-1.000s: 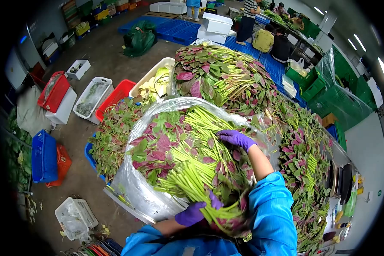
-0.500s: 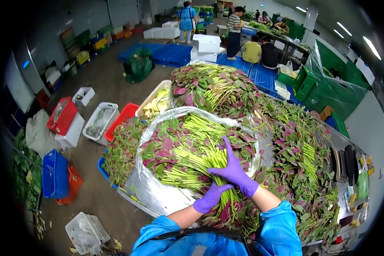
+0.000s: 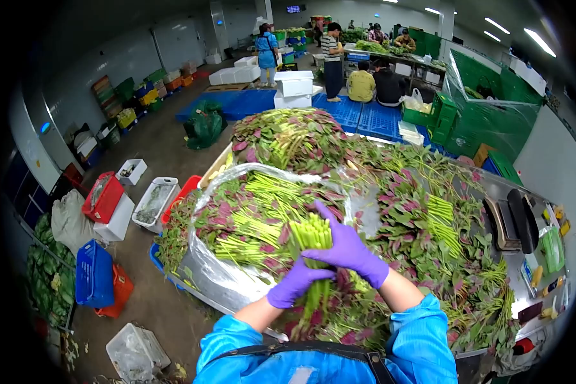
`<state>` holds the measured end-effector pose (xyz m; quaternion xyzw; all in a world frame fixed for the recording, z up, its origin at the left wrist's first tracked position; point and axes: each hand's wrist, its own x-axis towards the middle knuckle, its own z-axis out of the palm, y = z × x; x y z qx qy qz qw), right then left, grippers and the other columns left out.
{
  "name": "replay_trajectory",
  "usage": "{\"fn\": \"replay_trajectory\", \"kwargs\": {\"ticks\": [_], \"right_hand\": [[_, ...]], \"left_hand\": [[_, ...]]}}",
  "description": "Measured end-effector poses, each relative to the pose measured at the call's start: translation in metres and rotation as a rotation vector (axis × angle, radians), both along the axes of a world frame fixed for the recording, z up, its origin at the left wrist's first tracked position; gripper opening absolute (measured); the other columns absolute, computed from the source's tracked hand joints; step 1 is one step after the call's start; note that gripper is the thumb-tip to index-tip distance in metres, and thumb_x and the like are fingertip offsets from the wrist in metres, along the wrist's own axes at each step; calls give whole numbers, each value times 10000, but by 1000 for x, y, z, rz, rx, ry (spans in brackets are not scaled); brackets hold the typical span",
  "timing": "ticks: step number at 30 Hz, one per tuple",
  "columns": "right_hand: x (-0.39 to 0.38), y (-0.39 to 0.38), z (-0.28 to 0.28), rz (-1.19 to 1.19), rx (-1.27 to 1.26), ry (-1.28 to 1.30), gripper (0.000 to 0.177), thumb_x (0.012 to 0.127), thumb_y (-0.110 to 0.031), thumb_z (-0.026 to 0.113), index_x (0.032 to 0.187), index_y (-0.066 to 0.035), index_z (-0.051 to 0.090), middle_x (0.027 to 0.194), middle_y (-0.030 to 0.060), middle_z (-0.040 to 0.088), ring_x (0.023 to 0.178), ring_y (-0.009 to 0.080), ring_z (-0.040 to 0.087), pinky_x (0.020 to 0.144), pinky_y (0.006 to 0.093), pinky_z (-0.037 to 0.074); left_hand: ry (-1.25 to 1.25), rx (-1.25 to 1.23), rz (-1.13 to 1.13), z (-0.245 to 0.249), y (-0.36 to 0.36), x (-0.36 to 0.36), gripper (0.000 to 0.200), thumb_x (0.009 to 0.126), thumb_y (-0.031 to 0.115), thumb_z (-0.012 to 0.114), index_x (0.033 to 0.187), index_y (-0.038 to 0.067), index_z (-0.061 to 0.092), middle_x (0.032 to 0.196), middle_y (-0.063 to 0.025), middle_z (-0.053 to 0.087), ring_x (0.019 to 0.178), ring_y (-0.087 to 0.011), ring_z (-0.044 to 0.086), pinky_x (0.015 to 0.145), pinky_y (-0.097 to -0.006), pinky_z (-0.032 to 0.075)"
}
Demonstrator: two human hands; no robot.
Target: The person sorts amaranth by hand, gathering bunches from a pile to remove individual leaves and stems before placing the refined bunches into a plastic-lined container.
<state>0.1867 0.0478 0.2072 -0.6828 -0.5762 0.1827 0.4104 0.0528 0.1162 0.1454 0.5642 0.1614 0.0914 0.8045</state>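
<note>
A bunch of red amaranth (image 3: 311, 234) stands nearly upright between my purple-gloved hands, its cut pale-green stems pointing up and away. My right hand (image 3: 351, 248) wraps it from the right, thumb across the front and index finger stretched up along the far side. Lower down, my left hand (image 3: 298, 283) closes round the bunch from the left; some of its fingers are hidden. The leafy lower end hangs over loose amaranth near my body. Just beyond my hands, a clear plastic bag (image 3: 201, 238) lies spread open, full of stacked amaranth bunches (image 3: 253, 221).
A large amaranth heap (image 3: 288, 137) lies behind the bag, with more loose amaranth (image 3: 422, 237) to the right on the metal table (image 3: 227, 288). A scale-like device (image 3: 502, 224) stands at the far right. Crates, including a blue one (image 3: 95, 275), stand on the left floor. Several people work further back.
My hands have brought the bunch slightly left and towards me, and it now stands more upright with its cut ends more level. The head view has tilted up and shifted right.
</note>
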Motion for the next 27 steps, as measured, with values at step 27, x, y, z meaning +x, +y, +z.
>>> {"fn": "replay_trajectory", "kwargs": {"ticks": [27], "right_hand": [[24, -232, -235, -346, -910, -370, 419, 602, -242, 690, 980, -93, 588, 968, 148, 605, 934, 303, 580, 786, 454, 446]], "left_hand": [[480, 717, -392, -112, -3, -24, 473, 583, 220, 722, 998, 30, 598, 865, -109, 638, 790, -204, 598, 733, -311, 457]]}}
